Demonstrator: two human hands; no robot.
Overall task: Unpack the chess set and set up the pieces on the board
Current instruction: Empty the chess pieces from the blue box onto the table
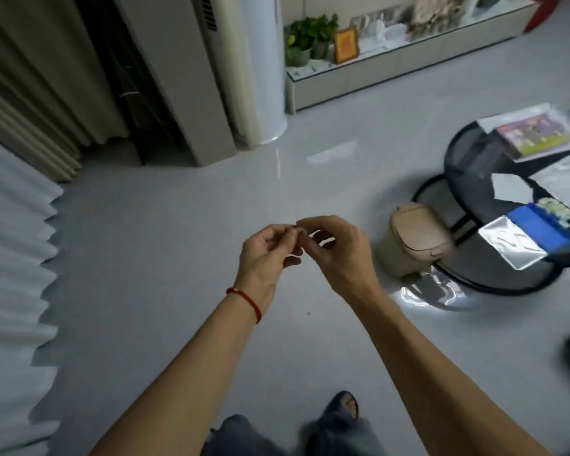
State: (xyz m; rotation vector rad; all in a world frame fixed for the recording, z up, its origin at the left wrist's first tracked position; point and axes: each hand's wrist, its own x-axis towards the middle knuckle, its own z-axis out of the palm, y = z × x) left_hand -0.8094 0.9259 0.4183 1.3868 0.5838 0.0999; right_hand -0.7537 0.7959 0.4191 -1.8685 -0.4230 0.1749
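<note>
**Item: chess set, partly unpacked; hands away from tabletop**

- Blue board (540, 227): near edge of the round black tabletop (468, 143), pale pieces (555, 209) heaped on it.
- Left hand (267, 255) and right hand (336, 248): fingertips together over the floor (178, 258), pinching something tiny, unidentifiable.
- Risk, judged: the small item drops to the floor and is lost; the board overhanging the edge could tip.
- Printed packet (537, 134): far edge; lettering illegible.

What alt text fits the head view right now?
Both hands, left and right, meet fingertip to fingertip over a grey floor, pinching something too small to identify. At right, a black round table holds a blue box and plastic bags; a beige bin stands beside it.
</note>
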